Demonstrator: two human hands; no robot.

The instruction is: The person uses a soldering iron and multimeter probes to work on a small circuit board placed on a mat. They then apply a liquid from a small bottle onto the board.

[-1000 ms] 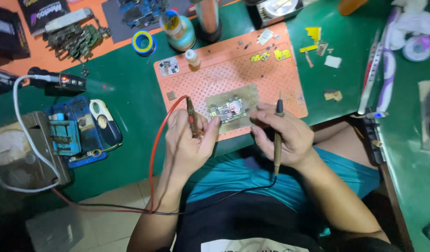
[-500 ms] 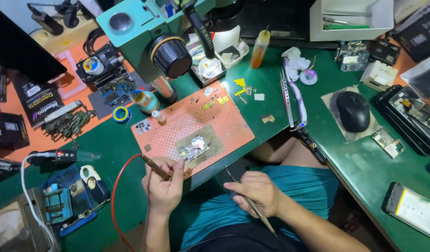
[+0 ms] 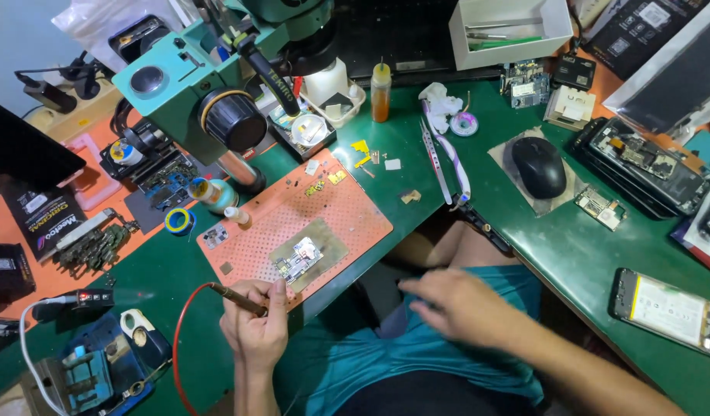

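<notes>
The red-leaded probe (image 3: pixel 235 298) is kept pinched in the closed fingers of the left hand (image 3: pixel 256 327), at six o'clock of the orange perforated mat (image 3: pixel 335 216), its tip just short of the circuit board (image 3: pixel 297 259). The right hand (image 3: pixel 456 308), blurred, has been drawn back over the lap at three o'clock of the left; the black probe held a second ago is no longer seen, and whether anything is gripped cannot be told. Probing is judged paused. Farther, at twelve o'clock, the green microscope (image 3: pixel 208 85) stands.
</notes>
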